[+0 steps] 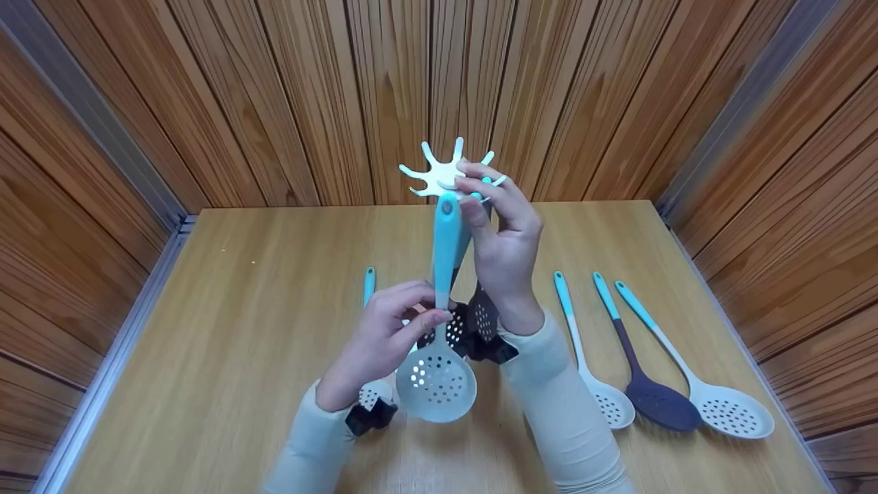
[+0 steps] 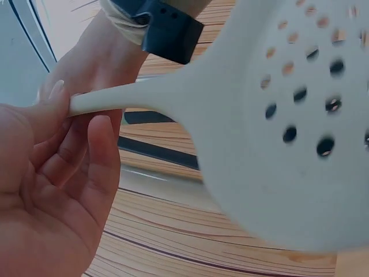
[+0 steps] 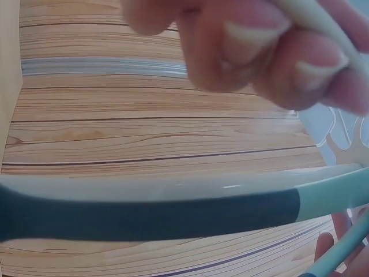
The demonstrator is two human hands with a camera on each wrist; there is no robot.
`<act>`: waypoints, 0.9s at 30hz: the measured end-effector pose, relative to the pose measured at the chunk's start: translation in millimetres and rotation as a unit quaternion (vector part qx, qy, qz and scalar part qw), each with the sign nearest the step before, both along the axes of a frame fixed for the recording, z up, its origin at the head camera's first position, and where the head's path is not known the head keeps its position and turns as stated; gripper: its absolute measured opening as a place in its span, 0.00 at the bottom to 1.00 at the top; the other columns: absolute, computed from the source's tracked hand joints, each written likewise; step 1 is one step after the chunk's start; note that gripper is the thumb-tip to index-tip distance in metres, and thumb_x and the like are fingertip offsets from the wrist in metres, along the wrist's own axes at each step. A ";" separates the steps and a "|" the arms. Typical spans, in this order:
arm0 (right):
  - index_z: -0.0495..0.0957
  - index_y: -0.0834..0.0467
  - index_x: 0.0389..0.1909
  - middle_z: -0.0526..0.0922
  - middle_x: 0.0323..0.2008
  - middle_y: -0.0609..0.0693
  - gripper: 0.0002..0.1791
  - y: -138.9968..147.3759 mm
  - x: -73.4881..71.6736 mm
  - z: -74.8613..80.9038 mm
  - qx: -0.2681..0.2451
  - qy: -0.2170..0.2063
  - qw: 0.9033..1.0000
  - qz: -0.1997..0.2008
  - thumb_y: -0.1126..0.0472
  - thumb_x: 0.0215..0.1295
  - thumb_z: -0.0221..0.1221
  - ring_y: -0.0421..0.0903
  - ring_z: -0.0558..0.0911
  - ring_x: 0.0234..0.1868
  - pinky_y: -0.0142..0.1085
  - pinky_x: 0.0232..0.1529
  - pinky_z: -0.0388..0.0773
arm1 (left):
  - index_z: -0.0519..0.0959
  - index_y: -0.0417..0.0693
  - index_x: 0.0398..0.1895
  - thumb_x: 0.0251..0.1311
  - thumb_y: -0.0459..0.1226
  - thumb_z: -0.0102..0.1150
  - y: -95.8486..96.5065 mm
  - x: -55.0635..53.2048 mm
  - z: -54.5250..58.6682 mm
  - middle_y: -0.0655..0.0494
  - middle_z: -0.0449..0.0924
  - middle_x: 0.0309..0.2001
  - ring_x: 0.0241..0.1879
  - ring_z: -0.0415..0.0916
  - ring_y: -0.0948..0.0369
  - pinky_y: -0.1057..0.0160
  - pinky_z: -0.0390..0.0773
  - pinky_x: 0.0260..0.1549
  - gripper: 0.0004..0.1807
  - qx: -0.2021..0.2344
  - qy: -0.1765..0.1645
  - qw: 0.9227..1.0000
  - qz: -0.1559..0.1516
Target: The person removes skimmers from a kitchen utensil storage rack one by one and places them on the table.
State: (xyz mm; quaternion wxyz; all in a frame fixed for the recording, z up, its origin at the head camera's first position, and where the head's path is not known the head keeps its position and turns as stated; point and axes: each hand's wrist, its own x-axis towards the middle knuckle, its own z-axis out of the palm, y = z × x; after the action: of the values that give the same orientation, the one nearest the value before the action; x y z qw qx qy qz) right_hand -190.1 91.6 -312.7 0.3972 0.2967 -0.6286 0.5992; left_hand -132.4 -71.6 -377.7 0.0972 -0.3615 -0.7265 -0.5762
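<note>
Skimmer (image 1: 436,394) — left hand (image 1: 392,333) pinches neck (image 1: 440,333); right hand (image 1: 509,243) grips turquoise handles (image 1: 462,241).

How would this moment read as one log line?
left hand: pinches white skimmer | right hand: holds utensil bunch, pronged server head-up | table, right side: three utensils lying

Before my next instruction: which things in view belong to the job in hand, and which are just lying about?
In the job, apparently:
pale skimmer, in left hand
spoked rack, at right hand
dark slotted utensils below it

Lying about:
slotted spoon, dark utensil, far-right skimmer
turquoise-handled utensil, partly hidden behind left hand
</note>
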 end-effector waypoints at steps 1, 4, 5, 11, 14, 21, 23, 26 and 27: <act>0.83 0.68 0.44 0.84 0.50 0.60 0.26 0.2 0.1 0.1 0.000 0.000 1.000 -0.001 0.45 0.70 0.59 0.55 0.81 0.55 0.47 0.56 0.77 | 0.83 0.40 0.42 0.66 0.33 0.61 -0.4 0.6 1.8 0.53 0.83 0.38 0.35 0.79 0.59 0.61 0.83 0.30 0.06 0.002 0.000 1.000 -0.001; 0.83 0.68 0.43 0.84 0.50 0.59 0.27 0.9 0.4 0.4 0.000 0.000 1.000 -0.002 0.44 0.70 0.59 0.55 0.81 0.55 0.47 0.55 0.78 | 0.83 0.42 0.41 0.66 0.34 0.62 -2.3 2.3 6.4 0.53 0.84 0.39 0.35 0.78 0.59 0.61 0.83 0.30 0.05 0.007 0.007 1.000 -0.003; 0.83 0.68 0.43 0.84 0.50 0.59 0.27 1.1 0.5 0.4 0.000 0.000 1.000 -0.002 0.44 0.70 0.59 0.55 0.81 0.54 0.46 0.55 0.78 | 0.83 0.43 0.41 0.66 0.34 0.62 -3.2 2.9 7.2 0.52 0.84 0.39 0.35 0.78 0.59 0.61 0.83 0.31 0.05 0.008 0.011 1.000 -0.003; 0.83 0.68 0.44 0.83 0.51 0.59 0.27 1.5 0.5 1.3 -0.001 0.000 1.000 0.004 0.44 0.70 0.59 0.55 0.81 0.55 0.46 0.55 0.78 | 0.83 0.43 0.41 0.66 0.31 0.61 -11.1 6.4 7.9 0.52 0.84 0.39 0.37 0.80 0.59 0.62 0.83 0.32 0.04 0.006 0.025 1.000 0.002; 0.83 0.68 0.44 0.83 0.51 0.59 0.27 1.6 0.5 1.3 -0.003 0.001 1.000 0.008 0.44 0.70 0.59 0.55 0.81 0.55 0.45 0.55 0.78 | 0.84 0.45 0.43 0.66 0.32 0.61 -17.7 8.1 6.6 0.54 0.84 0.39 0.37 0.80 0.60 0.62 0.83 0.34 0.06 -0.003 0.023 1.000 0.013; 0.83 0.68 0.44 0.83 0.51 0.60 0.26 1.4 -0.7 -1.1 -0.005 0.003 1.000 0.011 0.46 0.71 0.59 0.56 0.80 0.56 0.43 0.53 0.79 | 0.84 0.48 0.43 0.67 0.34 0.60 -42.9 11.6 -4.8 0.59 0.84 0.38 0.37 0.79 0.61 0.62 0.82 0.36 0.06 -0.032 -0.016 0.998 0.060; 0.83 0.68 0.44 0.83 0.51 0.60 0.26 0.9 -0.7 -1.1 -0.005 0.001 1.000 0.013 0.46 0.70 0.59 0.56 0.80 0.56 0.43 0.54 0.79 | 0.85 0.49 0.44 0.67 0.34 0.61 -50.8 13.3 -8.2 0.61 0.84 0.38 0.36 0.79 0.61 0.62 0.82 0.36 0.06 -0.035 -0.032 0.996 0.077; 0.83 0.68 0.44 0.83 0.51 0.60 0.26 0.3 -0.7 -1.0 -0.002 0.001 1.000 0.012 0.46 0.70 0.59 0.56 0.80 0.56 0.44 0.55 0.78 | 0.85 0.50 0.45 0.67 0.34 0.60 -61.3 14.9 -13.5 0.62 0.84 0.39 0.36 0.79 0.60 0.61 0.81 0.37 0.07 -0.041 -0.053 0.993 0.098; 0.83 0.68 0.43 0.83 0.51 0.60 0.25 0.2 -0.6 -0.7 -0.002 0.002 1.000 0.012 0.46 0.70 0.59 0.56 0.80 0.56 0.44 0.55 0.78 | 0.85 0.49 0.45 0.67 0.34 0.60 -64.8 15.2 -15.6 0.62 0.84 0.39 0.36 0.80 0.59 0.61 0.81 0.37 0.08 -0.042 -0.059 0.992 0.102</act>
State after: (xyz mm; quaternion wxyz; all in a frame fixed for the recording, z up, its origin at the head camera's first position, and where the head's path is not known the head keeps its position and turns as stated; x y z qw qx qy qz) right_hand -190.7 91.8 -313.4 0.3915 0.3044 -0.6229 0.6051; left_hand -117.2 -136.4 -393.3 0.0976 -0.2543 -0.7877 -0.5526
